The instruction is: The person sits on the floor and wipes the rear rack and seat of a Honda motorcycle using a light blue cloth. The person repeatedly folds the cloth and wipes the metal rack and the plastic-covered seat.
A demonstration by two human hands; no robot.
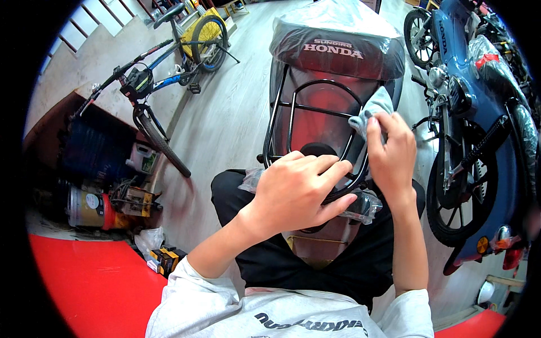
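Observation:
In front of me is a motorbike whose seat (349,53) is dark and covered in clear plastic. A black tubular luggage rack (291,121) reaches back from it over a red and grey rear body (321,110). My left hand (301,188) is on the near left part of this rack, its fingers curled over the tubes and its thumb apart. At the rack's right side my right hand (393,149) pinches a light grey-blue cloth (378,104). The cloth lies bunched against the right rail, below the seat. The fingertips of my left hand are partly hidden.
A blue motorbike (479,141) stands close on the right. On the left, a bicycle (152,84) leans near a wall, with a bucket (87,208) and a white jug (142,159) below. A red surface (96,287) fills the lower left; small boxes (167,260) sit beside it.

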